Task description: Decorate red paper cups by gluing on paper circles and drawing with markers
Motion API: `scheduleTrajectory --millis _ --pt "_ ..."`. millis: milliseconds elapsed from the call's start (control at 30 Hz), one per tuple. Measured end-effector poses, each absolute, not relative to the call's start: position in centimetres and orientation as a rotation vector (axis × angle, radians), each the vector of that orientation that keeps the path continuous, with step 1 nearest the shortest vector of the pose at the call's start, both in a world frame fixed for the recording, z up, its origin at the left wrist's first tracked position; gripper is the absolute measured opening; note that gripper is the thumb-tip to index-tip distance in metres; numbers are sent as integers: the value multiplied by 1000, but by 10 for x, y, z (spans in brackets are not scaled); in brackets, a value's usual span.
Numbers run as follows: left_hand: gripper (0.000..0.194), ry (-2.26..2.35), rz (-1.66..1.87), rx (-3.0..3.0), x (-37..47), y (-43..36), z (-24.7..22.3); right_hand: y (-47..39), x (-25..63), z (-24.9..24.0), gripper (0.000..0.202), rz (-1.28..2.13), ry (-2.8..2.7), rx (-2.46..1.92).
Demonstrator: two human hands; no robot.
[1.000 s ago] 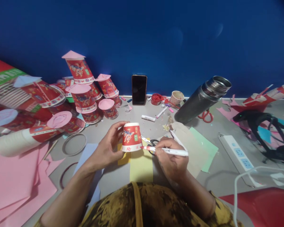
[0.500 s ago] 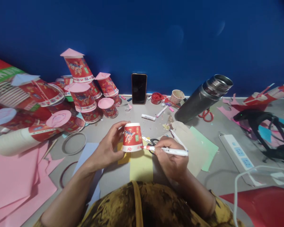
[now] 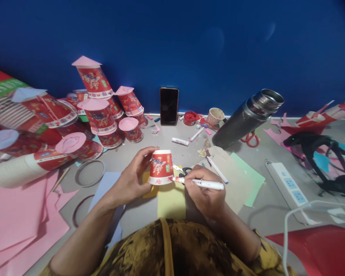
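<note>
My left hand (image 3: 135, 178) grips a red paper cup (image 3: 161, 165) from its left side. The cup is upside down, with a printed figure on its wall and pink-red marks on the white band at its lower end. Between the fingers of my right hand (image 3: 208, 191) is a white marker (image 3: 205, 184) with a red tip. That tip meets the right part of the white band. Behind the marker lie scissors (image 3: 185, 170), partly covered by my right hand. Yellow paper (image 3: 171, 205) lies beneath the cup.
Stacked red cups with paper cone roofs (image 3: 97, 115) stand at left, above pink paper sheets (image 3: 14, 214). A phone (image 3: 169, 107) leans on the blue wall. A dark flask (image 3: 241, 122), green paper (image 3: 254, 186) and a power strip (image 3: 289, 191) are at right.
The marker and my right hand have shifted slightly left, bringing the tip onto the cup's white band. My left hand still holds the cup in nearly the same place.
</note>
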State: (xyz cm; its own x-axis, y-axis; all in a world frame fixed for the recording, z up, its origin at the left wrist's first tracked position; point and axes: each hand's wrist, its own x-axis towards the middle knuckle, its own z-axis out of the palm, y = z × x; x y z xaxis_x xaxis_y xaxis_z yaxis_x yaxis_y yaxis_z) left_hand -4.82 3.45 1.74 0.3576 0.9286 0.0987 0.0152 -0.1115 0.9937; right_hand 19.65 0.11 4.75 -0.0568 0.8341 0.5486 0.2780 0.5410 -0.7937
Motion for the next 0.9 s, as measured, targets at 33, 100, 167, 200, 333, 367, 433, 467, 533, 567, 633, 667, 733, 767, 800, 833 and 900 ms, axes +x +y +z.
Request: scheduleTrajectory --millis 33,100,167,200,333,367,433,467,533,567,633,667,733,767,800,833,900 --pt "89 907 993 1463 -48 35 17 1 197 47 13 601 -1603 -965" --pt "89 907 1005 1463 -49 35 17 1 198 45 13 608 -1564 -960" --pt "89 907 1020 1465 -49 35 17 0 199 44 12 617 -1530 -957" --pt "88 907 1027 1466 -48 35 17 -1 199 44 12 622 -1521 -957" --pt "87 914 1029 1469 -48 35 19 -1 199 47 13 644 -1539 -952" --pt "87 919 1025 1468 -48 34 19 -1 198 47 12 648 -1549 -947" --pt "88 930 1018 1463 -49 34 20 0 198 48 12 647 -1572 -944" --pt "88 935 1015 1461 -49 34 20 0 197 48 12 640 -1581 -950" --pt "87 935 1011 1456 -49 34 19 1 198 47 12 617 -1582 -971" --pt "87 929 1012 1453 -49 34 18 1 198 45 12 607 -1575 -982" --pt "87 918 1017 1447 -49 34 18 0 199 43 12 605 -1548 -996" --pt "87 918 1018 1446 -49 35 18 -1 199 42 12 611 -1530 -999" --pt "87 934 1017 1452 -49 35 18 -2 200 42 9 627 -1493 -1011" --pt "88 943 1014 1459 -50 35 18 -2 199 42 8 629 -1481 -1020" --pt "88 951 1011 1466 -50 35 18 -2 199 43 7 625 -1484 -1024" --pt "87 957 1010 1473 -50 34 18 -2 199 44 7 615 -1503 -1018" --pt "87 964 1007 1482 -50 34 19 -1 198 46 9 586 -1579 -962"
